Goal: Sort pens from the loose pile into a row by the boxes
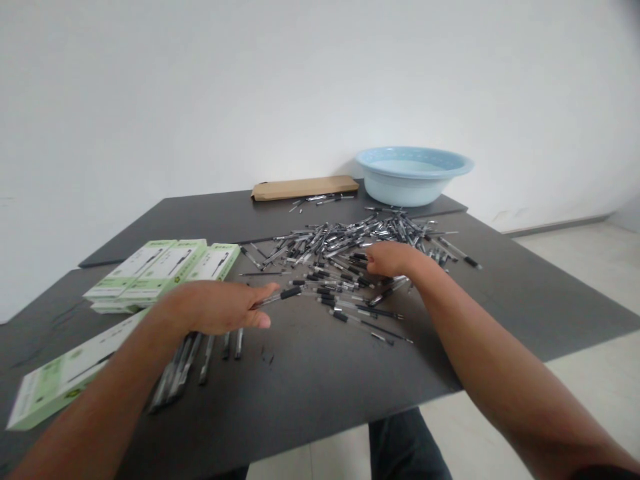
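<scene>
Remotely, I watch the left hand [220, 308] pinch a clear, black-gripped pen [290, 293] above the dark tabletop [310, 380].
White-and-green boxes [157, 261] picture a pen, their lettering too small for me to read; the right hand [387, 259] meets a loose pile of slim pens [325, 241], its grip hidden, near a round blue basin [407, 190].

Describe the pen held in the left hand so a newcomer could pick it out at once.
On the dark table, find the big heap of pens, then the left hand at its near left. The pen pokes out of that hand, black section toward the heap. Unlike the loose pens lying to its right, it is held.
</scene>
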The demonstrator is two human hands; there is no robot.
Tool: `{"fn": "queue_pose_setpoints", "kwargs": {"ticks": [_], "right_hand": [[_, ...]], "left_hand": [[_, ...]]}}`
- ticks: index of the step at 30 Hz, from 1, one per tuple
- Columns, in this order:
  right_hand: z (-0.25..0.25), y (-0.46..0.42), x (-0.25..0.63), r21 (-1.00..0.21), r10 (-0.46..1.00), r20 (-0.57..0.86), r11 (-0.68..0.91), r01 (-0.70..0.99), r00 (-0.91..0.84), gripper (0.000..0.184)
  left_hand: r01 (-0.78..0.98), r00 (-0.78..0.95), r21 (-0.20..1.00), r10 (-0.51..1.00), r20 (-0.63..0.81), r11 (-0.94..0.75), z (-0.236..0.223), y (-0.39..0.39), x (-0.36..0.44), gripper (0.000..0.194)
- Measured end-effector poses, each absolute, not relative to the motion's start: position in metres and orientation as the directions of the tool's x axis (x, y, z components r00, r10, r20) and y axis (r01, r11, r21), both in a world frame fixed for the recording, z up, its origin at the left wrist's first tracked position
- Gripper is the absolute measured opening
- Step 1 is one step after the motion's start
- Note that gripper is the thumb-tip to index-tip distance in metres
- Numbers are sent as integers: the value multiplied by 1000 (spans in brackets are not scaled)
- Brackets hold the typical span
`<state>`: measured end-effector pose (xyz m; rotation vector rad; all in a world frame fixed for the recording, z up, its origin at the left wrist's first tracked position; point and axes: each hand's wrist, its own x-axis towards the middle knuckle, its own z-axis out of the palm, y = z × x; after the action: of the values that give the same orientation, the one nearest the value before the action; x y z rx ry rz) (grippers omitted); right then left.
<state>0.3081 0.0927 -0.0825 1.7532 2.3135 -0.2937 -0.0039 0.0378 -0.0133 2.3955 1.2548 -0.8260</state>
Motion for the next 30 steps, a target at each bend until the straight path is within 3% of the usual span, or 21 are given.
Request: {"fn": "queue_pose_setpoints", "kwargs": {"ticks": [6,8,10,13,16,20,30], "right_hand": [[-64,94,345,-216,926,-248,233,948,-284,19],[-61,94,355,-435,919,-203,225,872,-339,15],[-58,92,361,-697,905,-114,221,682,-410,13],[-54,85,355,-887,845,31,270,376,-534,15],[-51,75,338,-928,744,70,293,231,-665,20],[-51,69,318,-944,642,60,285,165,-765,21],[-54,71,327,-948,676,55,267,174,-735,21]], "left_hand": [[849,363,-38,635,-682,-526,-8,33,4,69],[852,355,-43,637,-684,-521,-9,33,5,69],[852,355,-44,637,-684,-522,-10,34,6,68],[847,360,-40,627,-691,-530,-11,36,5,68],[836,367,-41,613,-699,-548,-13,38,3,69],[830,373,-45,613,-697,-556,-14,40,1,70],[838,354,-57,620,-700,-543,-10,37,1,68]]}}
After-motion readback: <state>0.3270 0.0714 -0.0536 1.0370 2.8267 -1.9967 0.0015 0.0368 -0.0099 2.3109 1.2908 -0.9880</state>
